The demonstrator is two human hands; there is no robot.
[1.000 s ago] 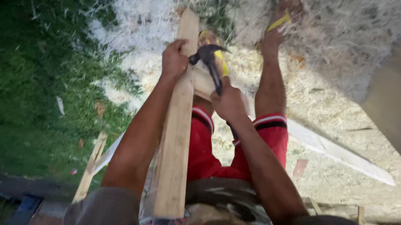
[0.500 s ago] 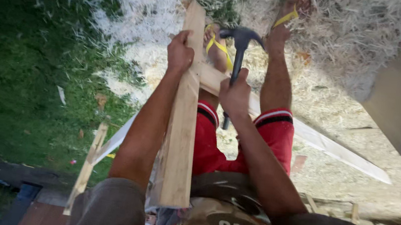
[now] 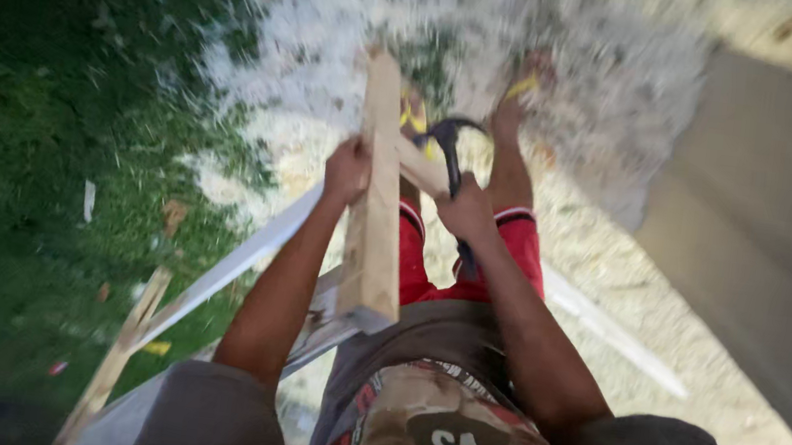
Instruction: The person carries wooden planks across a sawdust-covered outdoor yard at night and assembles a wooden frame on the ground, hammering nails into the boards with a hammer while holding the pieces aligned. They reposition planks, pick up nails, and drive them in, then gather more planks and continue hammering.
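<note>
head view: my left hand [image 3: 347, 169] is clamping the wooden plank [image 3: 375, 212], while my right hand [image 3: 465, 211], gripping the hammer [image 3: 452, 164], is dropping after its raised swing.

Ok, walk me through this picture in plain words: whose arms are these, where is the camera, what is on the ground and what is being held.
There is no machine here. The camera sits on a person's head and looks straight down, so you see their own body from above: shirt, red shorts, and feet in yellow-strapped sandals.

The left hand grips a long pale wooden plank that runs from the person's waist out toward the feet. The right hand is closed on the handle of a dark-headed hammer, whose head sits near a second, shorter piece of wood crossing the plank.

On the ground lie green grass at the left, a pale patch of shavings or gravel ahead, a long white strip passing under the arms, and a thin wooden slat. A grey slab fills the right side. The picture is blurred, so finer detail is unclear.
</note>
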